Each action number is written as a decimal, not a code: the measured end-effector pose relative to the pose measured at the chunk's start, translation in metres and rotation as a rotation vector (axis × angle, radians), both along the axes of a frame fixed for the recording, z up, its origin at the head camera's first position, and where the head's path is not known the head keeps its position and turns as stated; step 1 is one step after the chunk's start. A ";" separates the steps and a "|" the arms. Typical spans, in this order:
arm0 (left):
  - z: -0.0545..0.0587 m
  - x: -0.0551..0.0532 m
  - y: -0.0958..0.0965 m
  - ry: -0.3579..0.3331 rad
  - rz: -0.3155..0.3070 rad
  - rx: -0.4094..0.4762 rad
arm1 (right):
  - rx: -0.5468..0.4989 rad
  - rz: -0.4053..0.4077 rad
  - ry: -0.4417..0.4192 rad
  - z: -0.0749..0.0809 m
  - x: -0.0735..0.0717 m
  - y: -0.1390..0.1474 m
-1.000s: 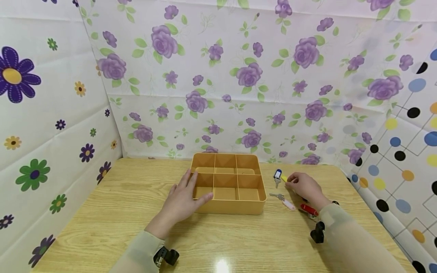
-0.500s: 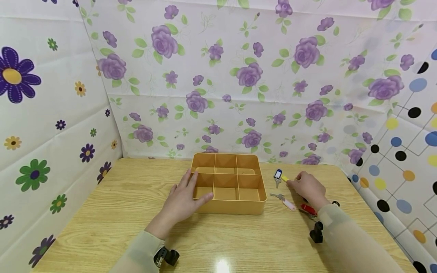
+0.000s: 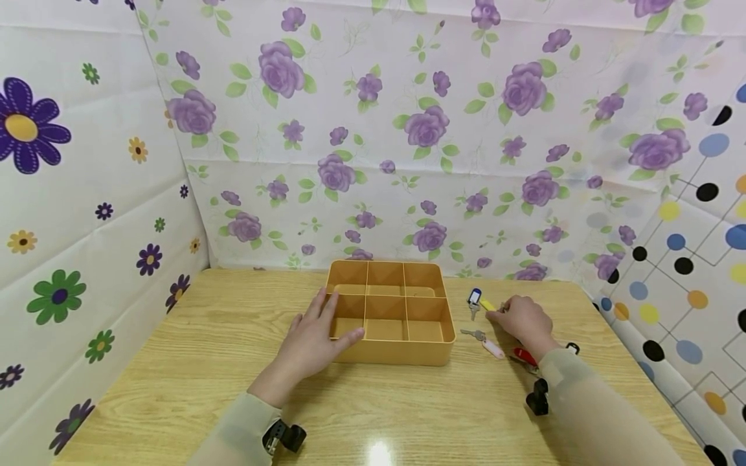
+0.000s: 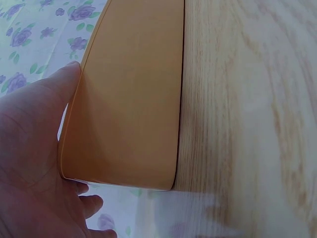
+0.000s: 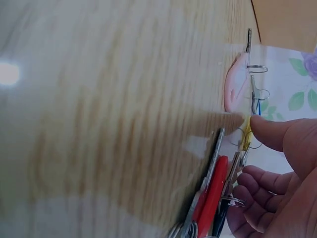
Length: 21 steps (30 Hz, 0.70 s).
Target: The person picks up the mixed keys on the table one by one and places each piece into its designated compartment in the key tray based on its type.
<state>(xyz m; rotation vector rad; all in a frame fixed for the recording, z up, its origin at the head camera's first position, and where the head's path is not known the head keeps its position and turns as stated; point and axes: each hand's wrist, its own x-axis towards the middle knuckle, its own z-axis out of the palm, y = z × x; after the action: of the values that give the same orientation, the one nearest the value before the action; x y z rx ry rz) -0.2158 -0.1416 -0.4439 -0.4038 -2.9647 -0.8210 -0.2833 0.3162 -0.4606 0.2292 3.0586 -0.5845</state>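
Note:
In the head view my left hand (image 3: 311,336) lies spread at the front left corner of an orange-brown six-compartment organizer box (image 3: 390,353). Its thumb reaches along the front rim and its fingers lie along the left side; the left wrist view shows the thumb tip on the rim of the box wall (image 4: 126,99). To the right of the box, my right hand (image 3: 524,321) pinches a key with a yellow tag (image 3: 485,304) low over the table. In the right wrist view, the thumb overlaps the yellow tag (image 5: 246,130), and the index fingertip is hidden.
Left of the yellow tag lies a key with a blue tag (image 3: 474,298). Nearer are a key with a pink tag (image 3: 493,349) and a red pocketknife-like tag (image 3: 526,356) under the right wrist. A black ring (image 3: 574,348) shows beyond the sleeve. Floral cloth (image 3: 373,162) stands behind the table.
My right hand has shifted slightly about the yellow tag, first back to the right, then a little left again. My left hand and the box stay put.

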 end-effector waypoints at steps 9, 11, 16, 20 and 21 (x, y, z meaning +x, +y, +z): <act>-0.001 0.000 -0.001 0.006 -0.001 -0.009 | -0.045 0.021 0.026 -0.004 -0.002 0.001; -0.001 0.000 -0.001 0.006 -0.002 -0.002 | -0.060 0.024 0.022 -0.003 -0.002 0.002; 0.000 0.000 0.000 0.005 -0.001 0.012 | -0.095 0.021 0.018 -0.001 0.000 0.004; -0.001 -0.001 0.000 0.004 0.001 -0.002 | -0.111 0.023 0.017 -0.003 -0.001 0.007; -0.002 -0.001 0.000 0.003 0.000 -0.005 | -0.116 0.022 0.015 -0.004 -0.001 0.007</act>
<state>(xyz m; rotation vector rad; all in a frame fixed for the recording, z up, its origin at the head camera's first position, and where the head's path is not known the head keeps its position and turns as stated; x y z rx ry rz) -0.2166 -0.1419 -0.4454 -0.4044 -2.9644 -0.8119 -0.2843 0.3235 -0.4641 0.1888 3.0240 -0.7632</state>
